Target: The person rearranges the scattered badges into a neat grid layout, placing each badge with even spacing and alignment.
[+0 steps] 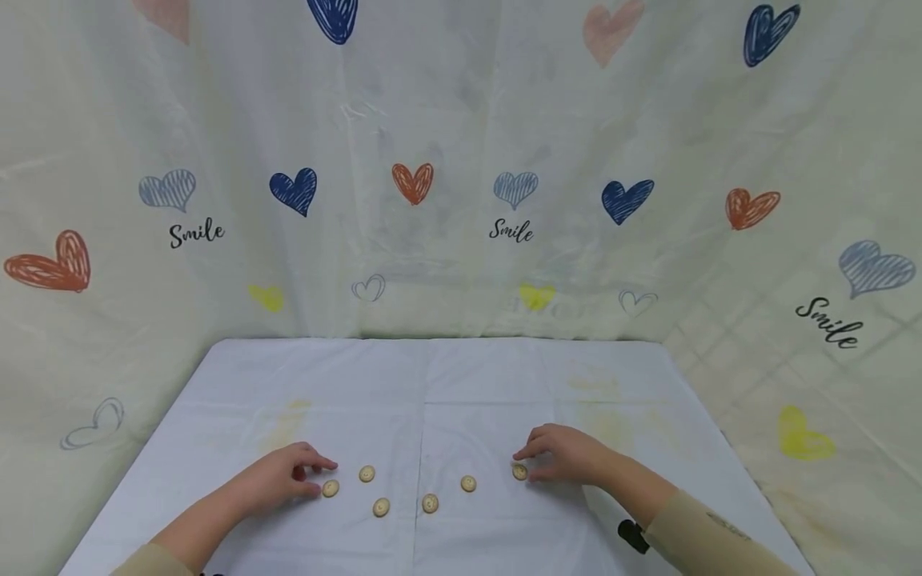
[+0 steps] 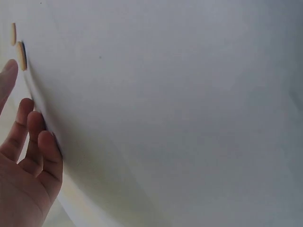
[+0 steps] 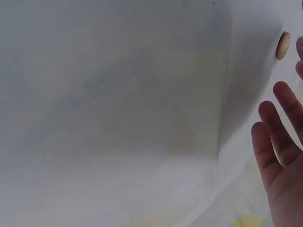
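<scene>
Several round tan buttons lie spread in a loose row on the white cloth. My left hand is beside the leftmost button, thumb tip right at its edge and fingers apart from the thumb. In the left wrist view, two buttons show edge-on, the nearer button just past the thumb tip. On the other side, my right hand reaches over the rightmost button, which shows between thumb and fingertips. The right wrist view has that button lying on the cloth, with the fingers spread and fairly straight.
Between the hands lie a button, a nearer button, a middle button and another button. White cloth covers the table. Behind and beside it hangs a curtain printed with hearts. A black object is by the right sleeve.
</scene>
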`<state>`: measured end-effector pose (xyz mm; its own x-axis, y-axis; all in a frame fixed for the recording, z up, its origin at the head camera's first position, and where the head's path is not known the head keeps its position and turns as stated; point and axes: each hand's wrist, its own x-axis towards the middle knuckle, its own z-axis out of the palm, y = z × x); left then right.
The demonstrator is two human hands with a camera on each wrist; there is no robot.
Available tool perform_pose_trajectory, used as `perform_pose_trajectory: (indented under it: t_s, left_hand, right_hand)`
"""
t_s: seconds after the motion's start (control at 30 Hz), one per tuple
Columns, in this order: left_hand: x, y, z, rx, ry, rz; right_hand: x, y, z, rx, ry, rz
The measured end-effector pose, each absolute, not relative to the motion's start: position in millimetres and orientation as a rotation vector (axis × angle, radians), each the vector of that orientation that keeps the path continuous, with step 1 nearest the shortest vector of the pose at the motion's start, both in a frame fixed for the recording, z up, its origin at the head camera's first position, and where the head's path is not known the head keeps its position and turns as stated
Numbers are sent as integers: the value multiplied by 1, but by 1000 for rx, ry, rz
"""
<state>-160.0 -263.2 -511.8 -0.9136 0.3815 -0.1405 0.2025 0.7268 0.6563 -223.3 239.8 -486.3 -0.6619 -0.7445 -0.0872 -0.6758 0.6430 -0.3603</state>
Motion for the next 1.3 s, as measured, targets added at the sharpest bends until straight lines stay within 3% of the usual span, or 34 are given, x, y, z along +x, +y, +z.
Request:
perform_pose_trajectory:
  t_s: [1.3]
  left_hand:
    - [-169,-264,-526,552,2647,892]
  right_hand:
    - [-230,234,-503,-1133,2647,-382]
